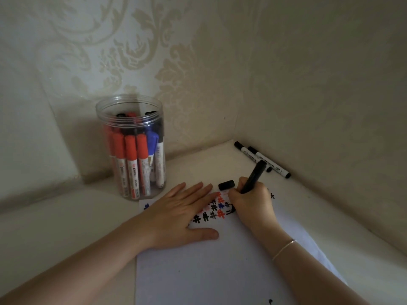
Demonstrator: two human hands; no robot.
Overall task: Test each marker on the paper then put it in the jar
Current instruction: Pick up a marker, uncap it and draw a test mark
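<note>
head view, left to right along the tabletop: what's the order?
jar of markers → left hand flat on the paper → loose black cap → right hand writing with a black marker → two black markers lying by the right wall.

Three loose markers, one jar

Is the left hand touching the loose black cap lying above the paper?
Apart. The head view shows the left hand flat on the paper, with bare table between its fingertips and the cap.
</note>
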